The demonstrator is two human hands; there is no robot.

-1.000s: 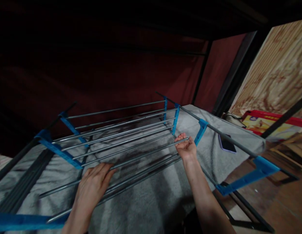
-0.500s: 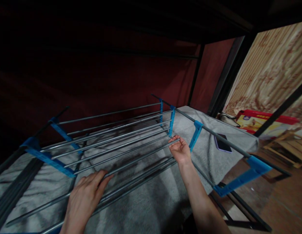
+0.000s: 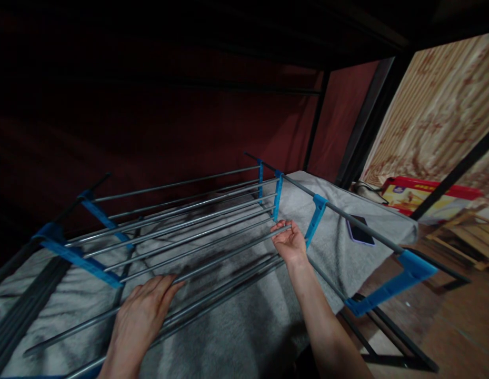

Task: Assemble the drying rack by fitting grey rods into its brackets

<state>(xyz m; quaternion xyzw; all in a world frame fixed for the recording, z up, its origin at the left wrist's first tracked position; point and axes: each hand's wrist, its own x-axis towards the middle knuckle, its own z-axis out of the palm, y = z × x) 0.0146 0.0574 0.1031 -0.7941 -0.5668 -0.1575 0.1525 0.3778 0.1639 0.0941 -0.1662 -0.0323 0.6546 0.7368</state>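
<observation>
A loose grey metal tube (image 3: 228,256) lies slantwise across the rack, held at two places. My left hand (image 3: 145,308) is closed round it, palm down, left of its middle. Near its right end, my right hand (image 3: 288,241) grips it with the palm turned up, close to a blue plastic bracket (image 3: 317,218). Behind the tube stands a part-built rack: several grey rods run between blue brackets at the left (image 3: 76,255) and right (image 3: 278,196). More loose tubes (image 3: 224,289) lie on the grey cloth in front of my hands.
Grey cloth (image 3: 236,337) covers the surface under the rack. On it at the right lies a phone (image 3: 361,230), behind the rack's side rail. A red and yellow box (image 3: 429,197) and a wooden stool (image 3: 463,239) are farther right. A dark metal frame post (image 3: 317,121) rises behind.
The held tube has shifted slightly to the right at its left end, with both hands still on it. The rack stays in place.
</observation>
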